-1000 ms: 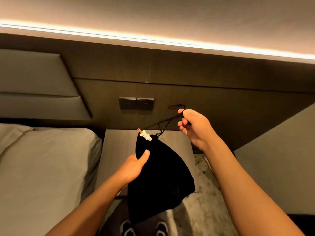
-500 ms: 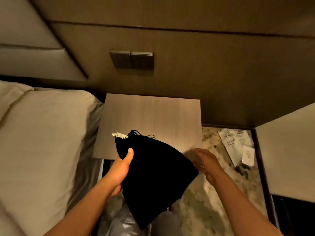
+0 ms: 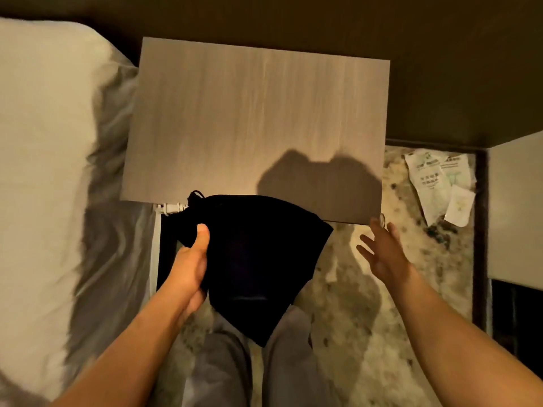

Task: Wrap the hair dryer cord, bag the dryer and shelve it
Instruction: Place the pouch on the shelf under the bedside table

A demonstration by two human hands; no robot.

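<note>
Left hand (image 3: 191, 259) is clamped on the neck of the black bag (image 3: 258, 259), thumb on top, fingers hidden underneath; the bag hangs from that grip in front of the near edge of the nightstand (image 3: 258, 118), sagging toward the person's legs. A white plug (image 3: 172, 207) pokes out of the cinched mouth beside a loop of drawstring (image 3: 196, 195), so the dryer itself is presumably inside, not visible. Right hand (image 3: 382, 254) is empty, fingers spread, palm open, just below the nightstand's front right corner, apart from the bag. Bed (image 3: 44, 142) sits tight against the left side; paper packets (image 3: 437, 183) lie on the speckled floor (image 3: 352, 289) to the right. My read: bagging is done, shelving is next, and the shelf looks to be the dark opening under the tabletop at left. Suggest tucking the plug in first so it won't snag, supporting the bag's bottom with the free hand, then sliding it in mouth up. Shelf depth can't be judged from here.
</note>
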